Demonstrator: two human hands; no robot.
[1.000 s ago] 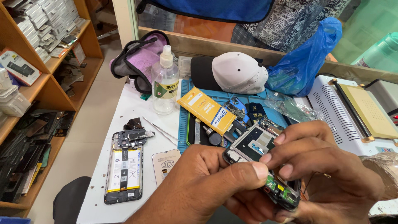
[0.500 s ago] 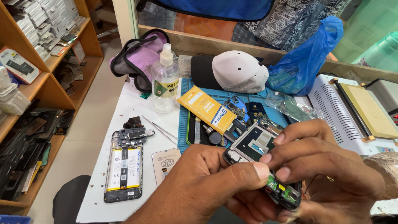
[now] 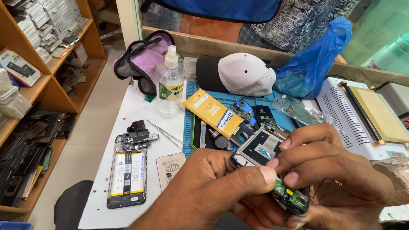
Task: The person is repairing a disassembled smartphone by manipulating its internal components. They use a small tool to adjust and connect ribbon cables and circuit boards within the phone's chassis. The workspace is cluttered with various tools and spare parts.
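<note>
Left hand (image 3: 213, 187) gripped opened phone frame (image 3: 266, 153), fingers closed | right hand (image 3: 336, 170) pinched its lower circuit board (image 3: 289, 194) | second opened phone (image 3: 127, 172) lay on tabletop (image 3: 140, 110)
</note>
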